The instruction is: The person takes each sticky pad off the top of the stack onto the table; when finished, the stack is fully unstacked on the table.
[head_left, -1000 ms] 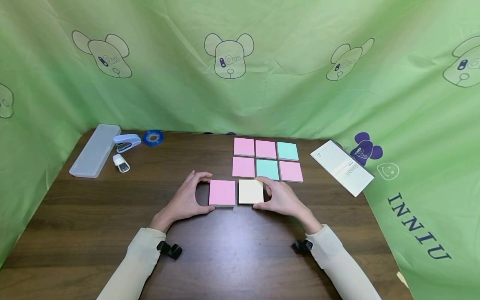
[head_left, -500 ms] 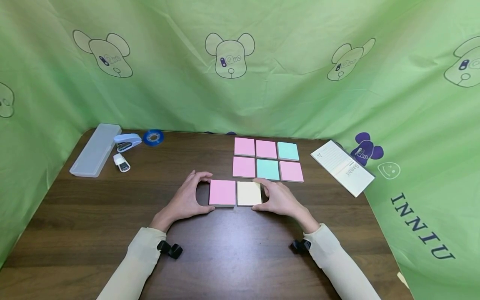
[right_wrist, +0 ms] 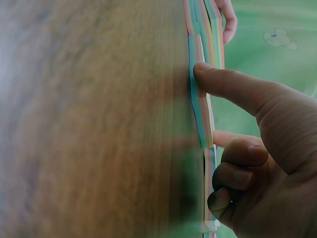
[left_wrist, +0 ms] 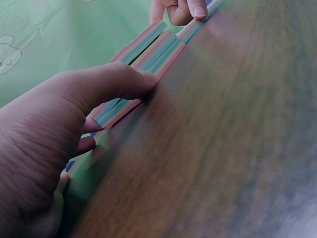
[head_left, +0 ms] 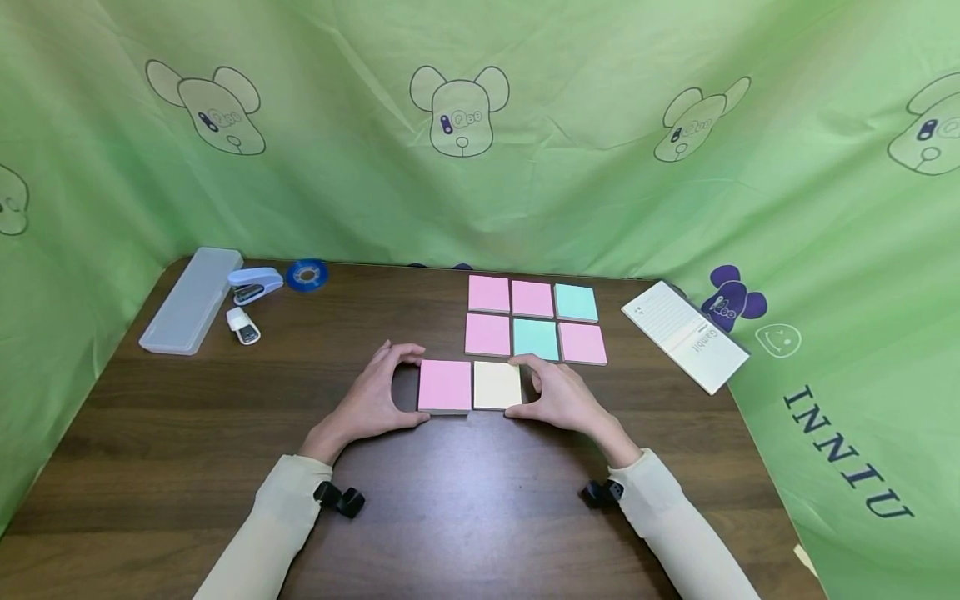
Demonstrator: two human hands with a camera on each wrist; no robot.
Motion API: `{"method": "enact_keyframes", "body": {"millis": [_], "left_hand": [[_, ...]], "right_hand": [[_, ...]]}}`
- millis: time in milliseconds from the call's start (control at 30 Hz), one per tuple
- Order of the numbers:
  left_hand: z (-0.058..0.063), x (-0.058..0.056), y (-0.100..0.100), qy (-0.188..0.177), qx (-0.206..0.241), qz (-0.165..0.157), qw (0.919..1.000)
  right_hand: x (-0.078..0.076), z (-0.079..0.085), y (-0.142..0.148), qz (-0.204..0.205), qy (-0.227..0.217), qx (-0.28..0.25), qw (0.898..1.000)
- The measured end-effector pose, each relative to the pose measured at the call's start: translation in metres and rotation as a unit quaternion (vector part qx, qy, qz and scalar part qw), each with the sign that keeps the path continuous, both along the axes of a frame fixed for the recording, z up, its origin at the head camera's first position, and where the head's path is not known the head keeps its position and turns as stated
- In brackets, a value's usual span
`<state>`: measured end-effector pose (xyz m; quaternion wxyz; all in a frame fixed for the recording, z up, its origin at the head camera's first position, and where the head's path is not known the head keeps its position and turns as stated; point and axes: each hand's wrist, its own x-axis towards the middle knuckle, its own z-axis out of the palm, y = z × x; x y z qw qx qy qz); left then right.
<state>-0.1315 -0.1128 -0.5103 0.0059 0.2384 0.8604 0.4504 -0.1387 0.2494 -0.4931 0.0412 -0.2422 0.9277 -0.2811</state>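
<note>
Centrally on the table, a pink sticky note stack lies beside a cream sticky note pad, their facing edges side by side. My left hand grips the pink stack, thumb on its near edge and fingers at the far side. With thumb and fingers, my right hand pinches the cream pad by its near and far edges. Striped pink, yellow and blue sides of the layered stack show in the left wrist view. The pad's striped edge stands out under my thumb in the right wrist view.
Behind the hands, pink and mint sticky note pads form two rows of three. A notebook lies at the right edge. At the left are a translucent case, a stapler, a white correction tape and a blue tape roll.
My right hand has slid the cream pad left, closing the gap to the pink stack. In the last half second it has barely moved. My left hand and the pink stack have stayed put.
</note>
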Motion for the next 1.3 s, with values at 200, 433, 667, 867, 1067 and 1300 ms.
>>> {"method": "enact_keyframes", "body": {"millis": [200,433,667,867,1067,1300], "left_hand": [[-0.001,0.000,0.000,-0.001,-0.001,0.000,1.0000],[-0.001,-0.001,0.000,0.000,-0.004,0.001,1.0000],[0.000,0.000,0.000,0.000,0.001,0.001,1.0000],[0.001,0.000,0.000,0.000,0.000,0.001,1.0000],[0.001,-0.001,0.000,0.000,-0.002,0.000,1.0000],[0.001,0.000,0.000,-0.002,-0.001,0.000,1.0000]], "right_hand": [[-0.006,-0.017,0.005,0.000,0.011,0.001,1.000],[-0.008,-0.019,0.006,-0.012,-0.001,0.001,1.000],[0.008,0.025,-0.013,-0.028,-0.019,0.009,0.999],[0.009,0.032,-0.023,-0.020,-0.022,0.002,1.000],[0.009,0.037,-0.035,-0.001,-0.014,0.001,1.000],[0.008,0.040,-0.050,0.023,-0.011,-0.002,1.000]]}}
